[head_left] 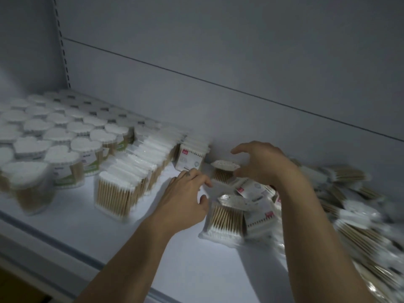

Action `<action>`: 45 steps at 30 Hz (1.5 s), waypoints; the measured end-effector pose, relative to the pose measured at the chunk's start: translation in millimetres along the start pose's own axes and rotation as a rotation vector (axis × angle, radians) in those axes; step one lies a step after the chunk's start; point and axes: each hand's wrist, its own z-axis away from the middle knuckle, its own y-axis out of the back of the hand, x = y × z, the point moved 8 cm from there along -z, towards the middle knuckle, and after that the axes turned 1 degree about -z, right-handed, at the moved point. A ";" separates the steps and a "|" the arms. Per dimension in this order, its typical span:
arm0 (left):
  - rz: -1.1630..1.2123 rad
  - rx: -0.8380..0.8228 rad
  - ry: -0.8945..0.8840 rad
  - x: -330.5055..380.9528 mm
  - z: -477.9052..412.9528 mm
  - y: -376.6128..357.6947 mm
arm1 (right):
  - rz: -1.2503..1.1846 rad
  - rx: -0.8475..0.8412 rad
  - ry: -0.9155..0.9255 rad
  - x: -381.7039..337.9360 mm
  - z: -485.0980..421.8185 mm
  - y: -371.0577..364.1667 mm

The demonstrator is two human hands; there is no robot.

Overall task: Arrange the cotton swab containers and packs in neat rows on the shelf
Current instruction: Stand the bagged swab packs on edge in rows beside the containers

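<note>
White shelf [196, 270] carries heart-shaped tubs [59, 158] with green labels at left, upright rows of packs [122, 189] in the middle and a loose pile [349, 204] at right. The red logos on the packs are too blurred to read. Left hand [185, 193] and right hand [262, 165] are apart, fingers spread, gripping nothing, either side of 1 standing pack [223, 171].

Bare shelf [196, 270] in front lies open; pack rows [122, 193] wall the left, loose heap [349, 226] (blurred) the right.
</note>
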 end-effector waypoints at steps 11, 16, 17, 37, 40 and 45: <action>0.036 0.038 0.021 5.1 0.8 -2.7 | -0.031 -0.073 -0.023 16.9 -17.9 -28.5; 0.101 0.137 0.079 1.0 -0.4 5.7 | -0.222 0.116 0.047 9.8 -13.7 13.4; 0.142 0.166 0.099 -0.6 -0.2 8.4 | -0.297 0.160 0.081 5.0 -11.8 24.5; -0.059 0.271 0.358 -36.4 6.7 26.6 | -0.342 0.209 0.042 -47.3 -48.4 -15.1; -0.168 0.235 0.252 -32.3 2.5 22.2 | -0.332 0.287 0.053 -57.2 -48.6 -20.7; -0.222 0.182 0.162 -33.4 -5.0 10.9 | -0.197 0.323 0.107 -75.0 -52.3 -38.0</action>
